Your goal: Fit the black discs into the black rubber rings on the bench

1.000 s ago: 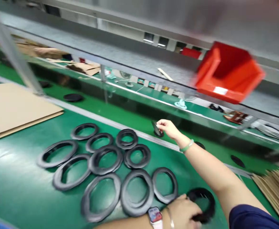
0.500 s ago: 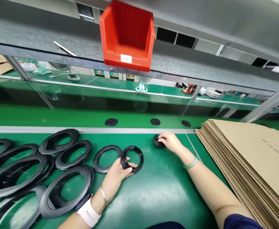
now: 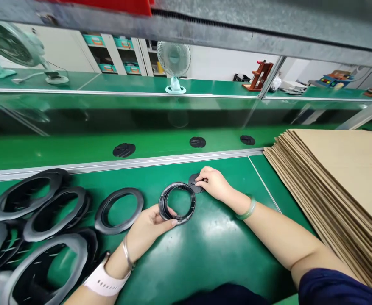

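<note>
**Item 1: round black ring [image 3: 177, 202].** Lies on the green counter [image 3: 211, 258], centre front, tilted slightly up on its near side. The left hand [image 3: 150, 224] has it by the near rim, with the fingers closed on the edge and the thumb on top. It looks like thin moulded plastic or rubber with a raised lip. Judged light, fairly stiff and not fragile. The smooth face may slip, so the rim is the sound place to grip, pinched across its thickness.

**Item 2: small black disc [image 3: 194, 183].** Flat on the counter, touching or just beside the far right edge of the ring. The right hand [image 3: 214, 184] covers part of it, the fingers narrowed to a pinch on its edge. Judged very light and thin. It is best lifted by the edge, since a flat press would only pin it down.

**Item 3: flat oval rings [image 3: 119, 210].** Grey-black, many, overlapping in a loose spread at the left of the counter, apart from both hands.

**Item 4: cardboard sheets [image 3: 348, 182].** A tall stack at the right, well apart from the ring.

**Item 5: spare discs [image 3: 197, 142].** Three, spaced along the green belt beyond the metal rail.

**Item 6: desk fan [image 3: 174, 63].** Stands on the far bench.

**Worn:** a pale watch [image 3: 103, 281] on the left wrist and a green bangle [image 3: 248, 208] on the right.
</note>
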The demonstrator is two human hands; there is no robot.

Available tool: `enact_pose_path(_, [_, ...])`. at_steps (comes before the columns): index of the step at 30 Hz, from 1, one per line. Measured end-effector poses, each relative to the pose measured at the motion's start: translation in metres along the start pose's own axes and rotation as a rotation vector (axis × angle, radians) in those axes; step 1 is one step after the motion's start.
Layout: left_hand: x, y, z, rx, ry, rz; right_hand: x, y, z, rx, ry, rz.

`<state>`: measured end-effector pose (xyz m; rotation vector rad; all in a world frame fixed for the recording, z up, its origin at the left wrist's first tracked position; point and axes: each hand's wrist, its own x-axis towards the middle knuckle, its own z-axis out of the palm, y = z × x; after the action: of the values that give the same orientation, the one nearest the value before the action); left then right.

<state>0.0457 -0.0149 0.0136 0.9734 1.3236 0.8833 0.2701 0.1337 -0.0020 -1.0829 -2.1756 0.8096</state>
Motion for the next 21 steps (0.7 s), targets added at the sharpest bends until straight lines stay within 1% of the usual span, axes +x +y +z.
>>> enact_pose_path(2, [-0.005, 0.002, -0.007, 0.024, -0.058, -0.036, 0.001, 0.0, -0.001, -0.008, 0.023, 0.012])
enact_pose_path(4, [-0.007, 0.001, -0.01, 0.023, -0.056, -0.056, 0.002, -0.002, -0.005, -0.009, 0.088, 0.034])
enact_pose_path(7, [-0.007, -0.002, -0.005, 0.008, 0.047, -0.035, -0.003, -0.017, -0.012, 0.057, 0.239, 0.015])
enact_pose_path(9, [-0.006, -0.006, 0.0, -0.005, 0.113, -0.026, -0.01, -0.036, -0.011, 0.102, 0.28, -0.083])
enact_pose_path(10, [-0.006, -0.008, 0.002, -0.014, 0.134, -0.023, -0.014, -0.047, -0.008, 0.109, 0.27, -0.155])
enact_pose_path(12, [-0.006, -0.01, 0.005, -0.045, 0.164, -0.01, -0.021, -0.065, 0.003, 0.08, 0.202, -0.305])
enact_pose_path(14, [-0.006, -0.012, 0.006, -0.071, 0.181, 0.006, -0.025, -0.075, 0.018, 0.013, 0.123, -0.426])
enact_pose_path(17, [-0.006, -0.01, 0.006, -0.101, 0.189, -0.008, -0.025, -0.073, 0.036, -0.102, 0.072, -0.513])
enact_pose_path(21, [-0.006, -0.005, 0.008, -0.134, 0.187, -0.042, -0.024, -0.063, 0.042, -0.255, 0.081, -0.57])
